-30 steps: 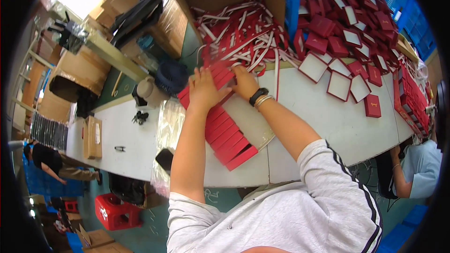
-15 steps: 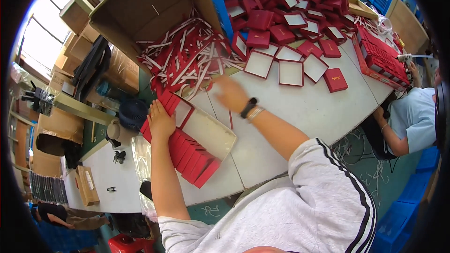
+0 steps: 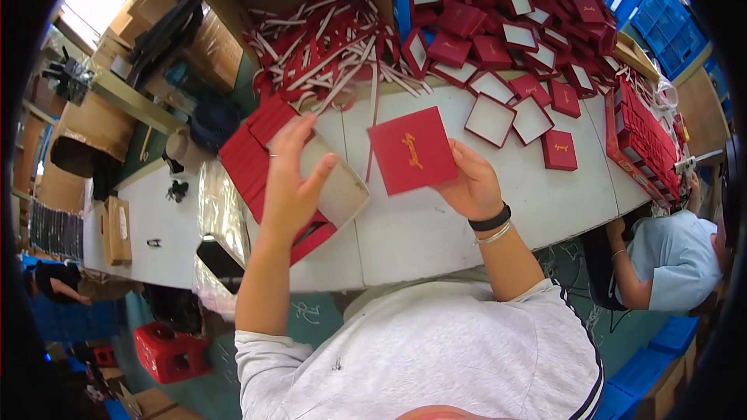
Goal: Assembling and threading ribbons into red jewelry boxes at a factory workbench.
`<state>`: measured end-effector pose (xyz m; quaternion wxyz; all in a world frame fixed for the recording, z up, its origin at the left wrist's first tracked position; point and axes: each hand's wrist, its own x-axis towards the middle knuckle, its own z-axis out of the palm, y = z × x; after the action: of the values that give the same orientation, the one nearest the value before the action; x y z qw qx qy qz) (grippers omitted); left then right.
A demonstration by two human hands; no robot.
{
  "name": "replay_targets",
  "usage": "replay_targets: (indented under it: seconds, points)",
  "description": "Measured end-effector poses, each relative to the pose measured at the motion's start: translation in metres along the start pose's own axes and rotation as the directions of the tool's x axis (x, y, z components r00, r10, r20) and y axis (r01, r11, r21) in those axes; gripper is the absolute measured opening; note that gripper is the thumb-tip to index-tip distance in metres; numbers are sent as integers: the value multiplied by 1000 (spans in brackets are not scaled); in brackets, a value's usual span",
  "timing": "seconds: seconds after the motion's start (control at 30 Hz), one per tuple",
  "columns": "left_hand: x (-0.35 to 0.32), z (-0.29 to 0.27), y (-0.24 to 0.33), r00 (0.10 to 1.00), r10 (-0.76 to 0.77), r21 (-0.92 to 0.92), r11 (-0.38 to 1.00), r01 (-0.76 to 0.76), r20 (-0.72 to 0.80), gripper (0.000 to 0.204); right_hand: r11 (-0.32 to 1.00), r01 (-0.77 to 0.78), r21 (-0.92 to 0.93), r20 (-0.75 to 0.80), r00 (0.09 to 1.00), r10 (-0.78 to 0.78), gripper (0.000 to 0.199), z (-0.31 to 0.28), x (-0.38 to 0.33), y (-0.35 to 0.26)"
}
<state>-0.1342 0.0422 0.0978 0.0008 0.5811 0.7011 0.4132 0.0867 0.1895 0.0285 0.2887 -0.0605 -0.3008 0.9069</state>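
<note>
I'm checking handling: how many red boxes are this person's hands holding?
1: a red box, possibly just a lid, raised in the right hand. The left hand is open and shows none, though its palm side is hidden.

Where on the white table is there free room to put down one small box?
The white table is bare between the right hand and the red tray, in front of the scattered boxes; also between black clip and phone. Crowded: the ribbons and box heap behind.
</note>
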Motion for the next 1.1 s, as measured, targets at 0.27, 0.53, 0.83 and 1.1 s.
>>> replay_targets:
  seconds: [0.27,0.53,0.83,1.1]
  points:
    - [-71,65,53,792,-384,-812,156,562,474,37,942,-245,229,200,959,200,33,-1,-34,10]
    - [-119,60,39,887,-119,-784,425,452,447,30,570,-397,-720,167,697,697,16,8,-50,-18]
    - [-167,97,68,635,-343,-676,-1,737,692,37,221,-39,-974,132,696,706,19,57,-5,32]
    - [-164,67,61,666,-334,-618,251,745,666,31,-285,646,-708,575,762,297,20,-30,118,59]
